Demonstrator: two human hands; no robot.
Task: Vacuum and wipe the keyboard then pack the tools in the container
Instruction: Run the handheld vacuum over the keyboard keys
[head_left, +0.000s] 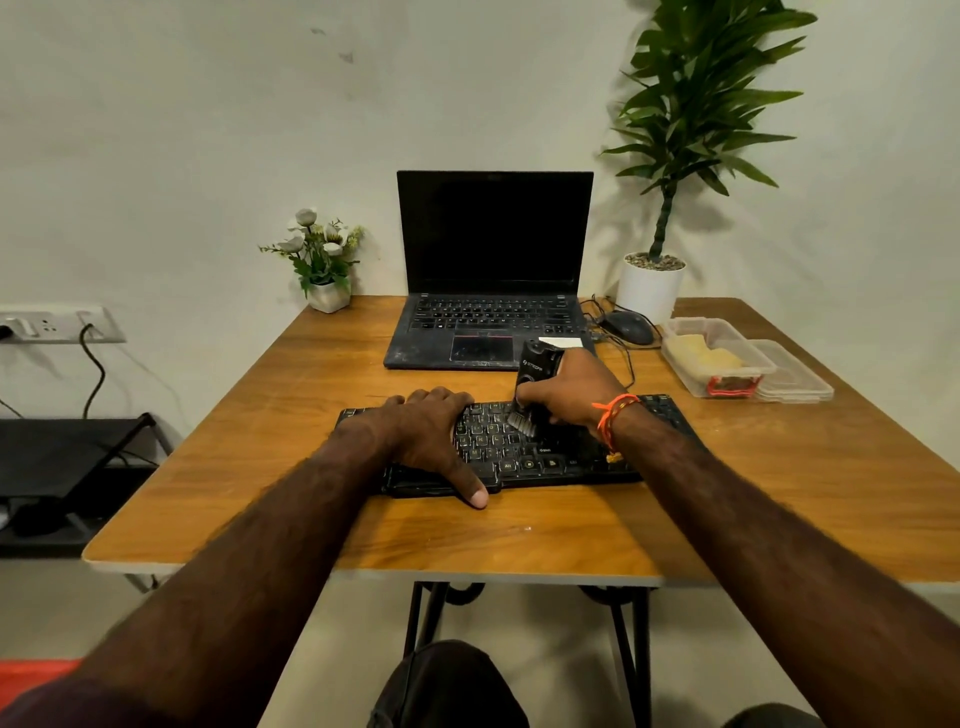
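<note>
A black keyboard (524, 452) lies near the front of the wooden table (311, 374). My left hand (431, 436) lies flat over the keyboard's left half, thumb hanging over its front edge. My right hand (571, 389) grips a small black handheld vacuum (532, 371), held upright with its grey brush nozzle (521, 422) down on the keys right of centre. A clear plastic container (719, 358) stands at the right with a yellow cloth and something red inside. Its lid (795, 374) lies beside it.
An open black laptop (493, 291) sits behind the keyboard, a mouse (628, 326) with trailing cables to its right. A tall potted plant (652, 286) stands at the back right, a small flower pot (327, 293) at the back left. A wall socket is left of the table.
</note>
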